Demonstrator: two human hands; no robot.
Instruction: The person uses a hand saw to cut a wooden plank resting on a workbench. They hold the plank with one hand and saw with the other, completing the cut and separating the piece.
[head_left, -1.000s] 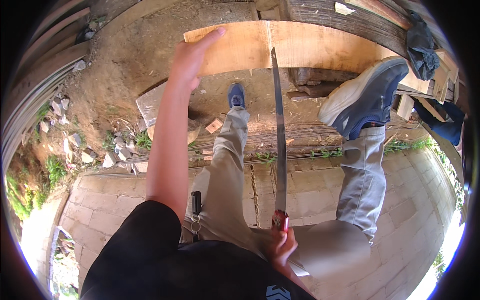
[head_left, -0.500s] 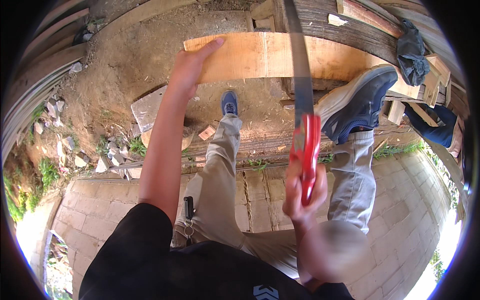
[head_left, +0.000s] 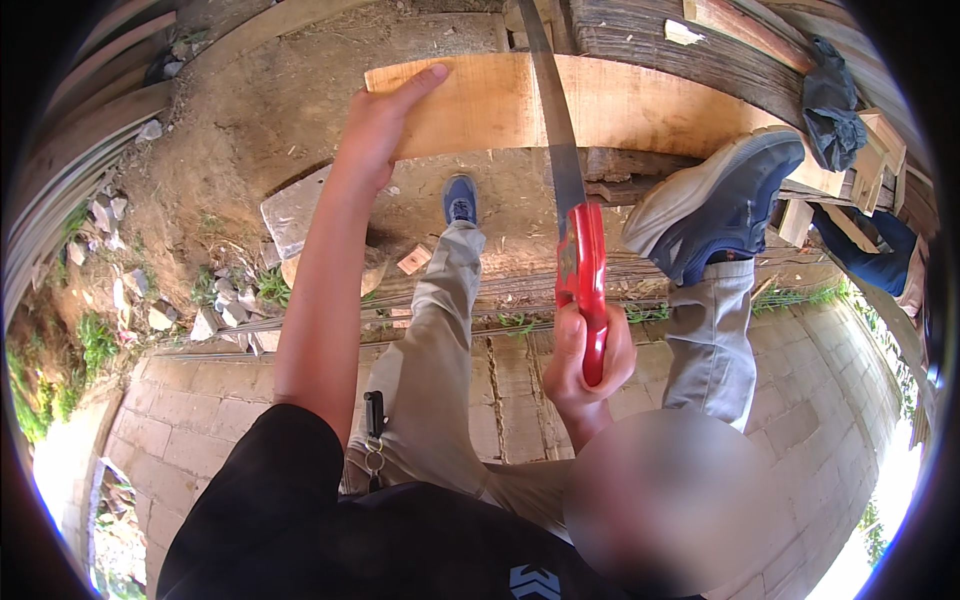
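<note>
My right hand (head_left: 592, 360) is wrapped around the red handle of a handsaw (head_left: 557, 130). The blade lies across a pale wooden board (head_left: 470, 105), left of its middle and about where a cut line showed earlier. My left hand (head_left: 385, 125) grips the board near its left end, thumb on top and fingers hidden underneath. My right shoe (head_left: 725, 205) presses on the right part of the board, which rests on dark timbers (head_left: 640, 45). A blurred round patch hides part of my right forearm.
My left shoe (head_left: 460, 200) stands on the dirt below the board. A dark cloth (head_left: 832, 105) and wood offcuts (head_left: 880, 150) lie at the right. Stones (head_left: 230, 310) are scattered at the left, and a paved strip (head_left: 200, 410) runs beneath me.
My right hand and the handsaw have moved left and slightly away from me, bringing the blade from right of the line on the board to it. My left hand keeps its hold.
</note>
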